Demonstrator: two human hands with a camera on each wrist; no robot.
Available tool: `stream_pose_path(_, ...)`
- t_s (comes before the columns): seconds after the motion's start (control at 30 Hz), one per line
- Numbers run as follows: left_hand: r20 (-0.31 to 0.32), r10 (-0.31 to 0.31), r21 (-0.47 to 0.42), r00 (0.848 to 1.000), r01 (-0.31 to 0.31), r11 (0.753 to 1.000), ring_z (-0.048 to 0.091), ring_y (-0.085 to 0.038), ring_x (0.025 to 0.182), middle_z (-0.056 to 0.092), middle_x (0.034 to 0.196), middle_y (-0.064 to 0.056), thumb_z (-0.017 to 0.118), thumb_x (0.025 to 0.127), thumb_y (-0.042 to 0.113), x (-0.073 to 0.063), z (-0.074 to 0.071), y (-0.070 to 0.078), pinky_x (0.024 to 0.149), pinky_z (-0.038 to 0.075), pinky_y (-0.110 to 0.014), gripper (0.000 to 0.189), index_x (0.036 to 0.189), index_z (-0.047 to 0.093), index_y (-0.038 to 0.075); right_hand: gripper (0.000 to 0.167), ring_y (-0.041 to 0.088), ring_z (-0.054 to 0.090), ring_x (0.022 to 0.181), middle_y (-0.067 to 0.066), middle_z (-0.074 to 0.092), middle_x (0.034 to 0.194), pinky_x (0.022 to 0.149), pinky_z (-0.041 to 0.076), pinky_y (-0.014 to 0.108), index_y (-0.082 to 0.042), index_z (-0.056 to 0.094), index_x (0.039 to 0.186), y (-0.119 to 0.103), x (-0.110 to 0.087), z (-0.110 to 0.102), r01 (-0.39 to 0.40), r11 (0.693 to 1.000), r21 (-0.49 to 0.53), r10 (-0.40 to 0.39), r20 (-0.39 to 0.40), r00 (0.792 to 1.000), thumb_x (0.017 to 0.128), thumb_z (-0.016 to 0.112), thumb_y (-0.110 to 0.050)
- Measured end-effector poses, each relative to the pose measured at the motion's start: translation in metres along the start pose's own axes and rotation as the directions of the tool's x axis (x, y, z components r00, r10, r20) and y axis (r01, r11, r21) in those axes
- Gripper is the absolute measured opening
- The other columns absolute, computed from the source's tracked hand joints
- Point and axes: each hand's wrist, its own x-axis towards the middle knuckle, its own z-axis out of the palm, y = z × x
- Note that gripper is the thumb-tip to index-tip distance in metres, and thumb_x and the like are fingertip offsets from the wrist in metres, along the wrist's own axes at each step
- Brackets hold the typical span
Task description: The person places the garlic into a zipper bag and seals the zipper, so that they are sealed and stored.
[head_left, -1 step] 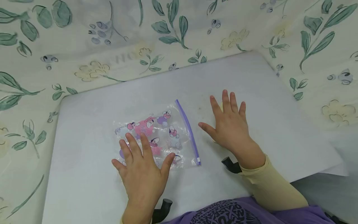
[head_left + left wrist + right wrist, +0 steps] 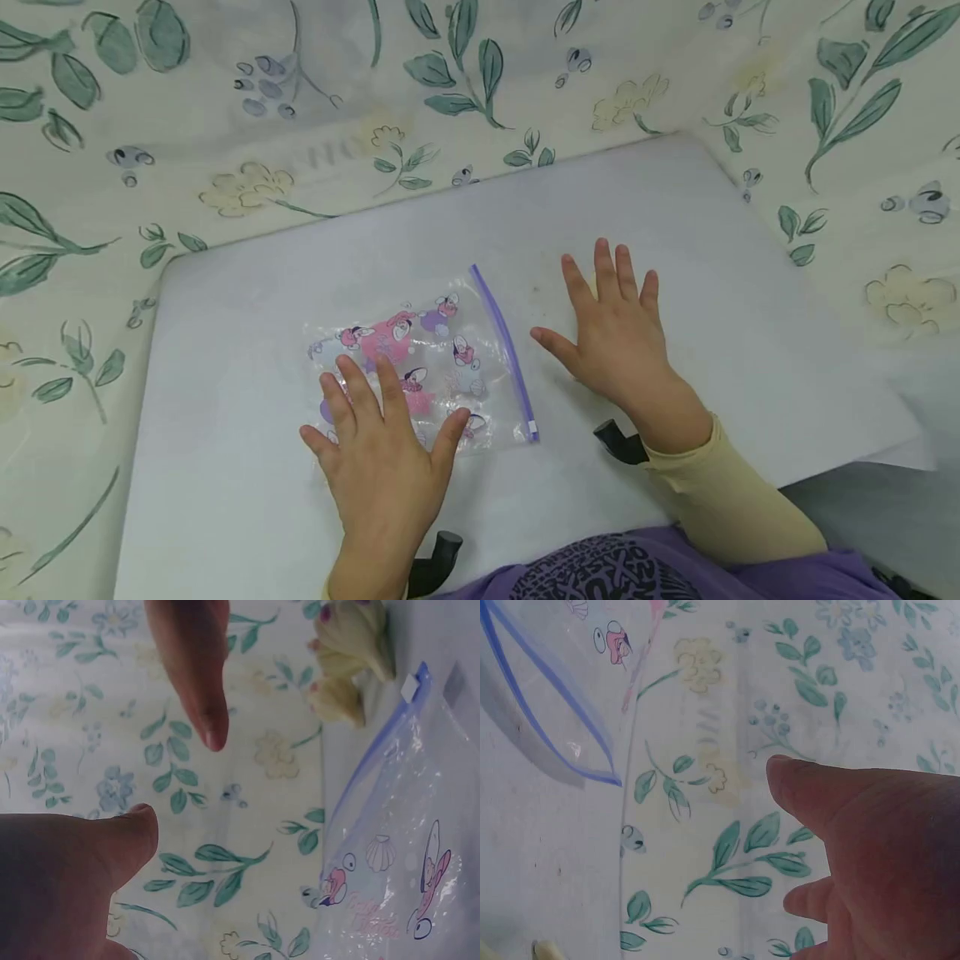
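A clear zip bag [image 2: 468, 379] with pink and purple cartoon prints and a purple slider strip lies flat on the table. My left hand [image 2: 386, 467] is held over its near left part, fingers straight and spread, gripping nothing. To the right of the bag my right hand [image 2: 618, 350] is likewise spread and holds nothing. In the left wrist view, several cream-coloured, garlic-like pieces [image 2: 352, 637] with purplish tips sit beyond the bag's slider end. From the head they are mostly hidden under the right hand. Part of one cream piece [image 2: 549, 950] shows in the right wrist view.
The white tabletop [image 2: 225, 500] carries the bag and the cream pieces. Cloth with leaf and flower prints [image 2: 300, 108] hangs behind the table and along both sides. Black curved parts [image 2: 621, 442] show beside both wrists. A purple shirt [image 2: 637, 571] is at the near edge.
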Motion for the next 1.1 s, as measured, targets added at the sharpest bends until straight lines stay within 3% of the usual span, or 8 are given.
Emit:
stream_pose_path(0.3, 0.050, -0.035, -0.029, 0.998, 0.036, 0.999, -0.003, -0.045, 0.155, -0.004, 0.167, -0.025, 0.042, 0.088, 0.081, -0.002, 0.008, 0.002, 0.106, 0.013, -0.084, 0.108, 0.162, 0.012, 0.008, 0.097, 0.039, -0.009, 0.156, 0.019, -0.005, 0.169, 0.120, 0.000, 0.068, -0.018, 0.016, 0.163, 0.003, -0.005, 0.004, 0.018, 1.000, 0.020, -0.019, 0.070, 0.997, 0.091, 0.054, -0.071)
stream_pose_path(0.4, 0.049, -0.036, -0.038, 0.998, 0.038, 0.999, -0.001, -0.045, 0.155, -0.001, 0.167, -0.026, 0.048, 0.087, 0.078, 0.005, 0.009, 0.006, 0.109, 0.013, -0.081, 0.108, 0.162, 0.016, 0.008, 0.097, 0.038, -0.010, 0.156, 0.018, -0.007, 0.169, 0.120, -0.001, 0.068, -0.019, 0.015, 0.163, 0.008, -0.008, 0.004, 0.001, 0.999, 0.039, -0.004, 0.076, 0.997, 0.091, 0.054, -0.070)
stream_pose_path(0.5, 0.054, 0.001, -0.017, 0.999, 0.000, 1.000, 0.021, -0.045, 0.153, 0.020, 0.164, -0.028, 0.055, 0.087, 0.074, 0.017, 0.011, 0.019, 0.111, 0.029, -0.072, 0.102, 0.157, 0.030, 0.004, 0.096, 0.039, -0.010, 0.156, 0.018, -0.008, 0.169, 0.119, -0.001, 0.070, -0.019, 0.015, 0.163, 0.020, -0.012, 0.002, -0.030, 0.998, 0.061, 0.026, 0.061, 0.998, 0.091, 0.055, -0.069)
stream_pose_path(0.6, 0.083, 0.046, 0.032, 0.996, -0.048, 0.998, 0.062, -0.042, 0.119, 0.061, 0.131, -0.027, 0.057, 0.089, 0.070, 0.030, 0.017, 0.040, 0.083, 0.056, -0.057, 0.086, 0.134, 0.056, -0.003, 0.095, 0.043, -0.008, 0.155, 0.021, -0.007, 0.168, 0.117, 0.000, 0.073, -0.018, 0.015, 0.163, 0.032, -0.019, 0.000, -0.062, 0.996, 0.067, 0.057, 0.066, 0.996, 0.092, 0.057, -0.065)
stream_pose_path(0.67, 0.101, 0.063, 0.079, 0.993, -0.072, 0.994, 0.070, -0.037, 0.087, 0.070, 0.099, -0.020, 0.057, 0.090, 0.068, 0.036, 0.026, 0.054, 0.059, 0.056, -0.048, 0.075, 0.113, 0.065, -0.003, 0.094, 0.046, -0.007, 0.155, 0.025, -0.005, 0.168, 0.116, 0.001, 0.075, -0.017, 0.016, 0.163, 0.040, -0.023, 0.004, -0.073, 0.995, 0.065, 0.067, 0.087, 0.994, 0.092, 0.058, -0.064)
stream_pose_path(0.73, 0.132, 0.055, 0.113, 0.990, -0.070, 0.991, 0.068, -0.032, 0.068, 0.066, 0.078, -0.013, 0.059, 0.091, 0.065, 0.043, 0.035, 0.066, 0.048, 0.050, -0.042, 0.067, 0.098, 0.066, -0.001, 0.095, 0.048, -0.005, 0.154, 0.027, -0.003, 0.167, 0.115, 0.002, 0.076, -0.016, 0.018, 0.163, 0.045, -0.025, 0.006, -0.076, 0.995, 0.057, 0.070, 0.103, 0.992, 0.092, 0.059, -0.063)
stream_pose_path(0.93, 0.177, 0.016, 0.178, 0.984, -0.048, 0.983, 0.068, -0.023, 0.062, 0.065, 0.068, -0.005, 0.068, 0.089, 0.055, 0.061, 0.053, 0.084, 0.045, 0.049, -0.037, 0.050, 0.083, 0.066, 0.005, 0.095, 0.049, -0.004, 0.154, 0.028, -0.004, 0.166, 0.114, 0.002, 0.078, -0.014, 0.018, 0.162, 0.049, -0.023, 0.011, -0.073, 0.996, 0.046, 0.067, 0.119, 0.991, 0.092, 0.059, -0.063)
stream_pose_path(1.1, 0.182, 0.050, 0.247, 0.982, -0.095, 0.964, 0.066, -0.019, 0.058, 0.068, 0.068, -0.003, 0.068, 0.089, 0.055, 0.068, 0.061, 0.094, 0.045, 0.050, -0.036, 0.050, 0.082, 0.070, 0.005, 0.096, 0.049, -0.004, 0.154, 0.027, -0.004, 0.167, 0.114, 0.002, 0.078, -0.014, 0.017, 0.162, 0.048, -0.019, 0.016, -0.080, 0.996, 0.045, 0.073, 0.135, 0.988, 0.092, 0.060, -0.062)
